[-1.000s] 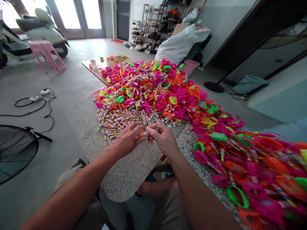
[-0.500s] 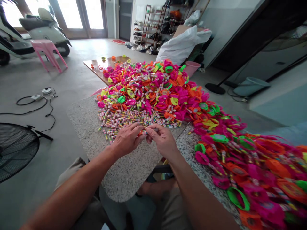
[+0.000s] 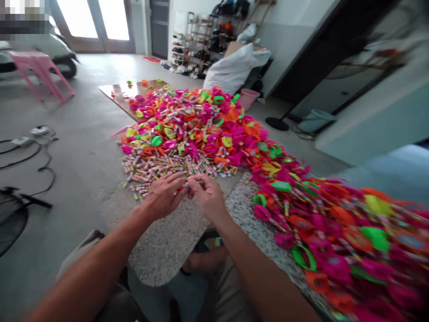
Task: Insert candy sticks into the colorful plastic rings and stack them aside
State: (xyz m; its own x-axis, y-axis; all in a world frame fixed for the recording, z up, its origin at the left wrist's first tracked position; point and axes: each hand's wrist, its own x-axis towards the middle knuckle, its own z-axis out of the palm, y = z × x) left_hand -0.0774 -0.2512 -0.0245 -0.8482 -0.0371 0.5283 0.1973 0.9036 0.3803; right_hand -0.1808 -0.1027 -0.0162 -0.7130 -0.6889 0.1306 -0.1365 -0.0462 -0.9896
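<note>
My left hand (image 3: 165, 194) and my right hand (image 3: 208, 197) meet above the near slab, their fingertips pinched together. A bit of a small orange item (image 3: 181, 188) shows at the left fingers; its kind is hidden. From the right fingers a small dark grey end (image 3: 201, 182) sticks out, too small to name. Just beyond the hands lie many small printed tubes, like wrapped candy rolls (image 3: 157, 166). Behind them rises a heap of pink, orange, green and yellow plastic toy watches (image 3: 231, 129), mixed with more tubes.
The speckled stone slab (image 3: 157, 259) has a rounded near corner. More toy watches (image 3: 304, 257) cover the surface on the right. A fan (image 3: 13, 219) and cables (image 3: 50, 174) are on the floor to the left. A pink stool (image 3: 40, 71) and white sack (image 3: 231, 67) stand farther back.
The view has turned a little to the right, so everything sits farther left. Both hands keep their pinch close together, with hardly any change in the fingers.
</note>
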